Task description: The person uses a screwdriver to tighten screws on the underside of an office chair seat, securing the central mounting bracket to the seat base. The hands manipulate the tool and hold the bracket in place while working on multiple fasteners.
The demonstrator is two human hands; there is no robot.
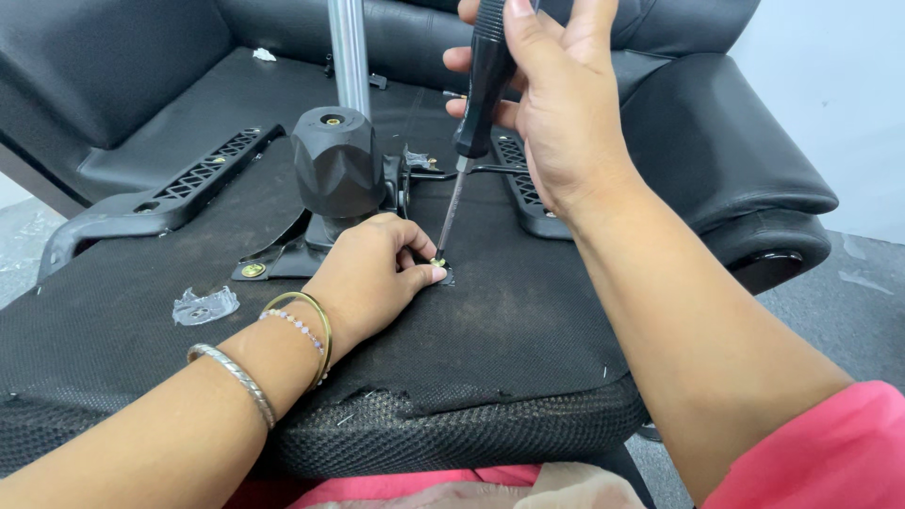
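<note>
Black screwdriver (485, 80), brass screw (438, 262), black mesh chair underside (509, 311)

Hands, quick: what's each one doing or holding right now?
Left hand: fingertips pinched on a small brass screw on the black chair underside.
Right hand: closed around the black handle of a screwdriver, tip on that screw.

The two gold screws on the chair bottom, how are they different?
The screw under the screwdriver has the tool's tip on it; the screw at the left has nothing touching it. The left hand pinches around the first one, while the other sits apart from both hands. The right hand grips the screwdriver handle. Both screws are gold and round, at the black metal plate.
</note>
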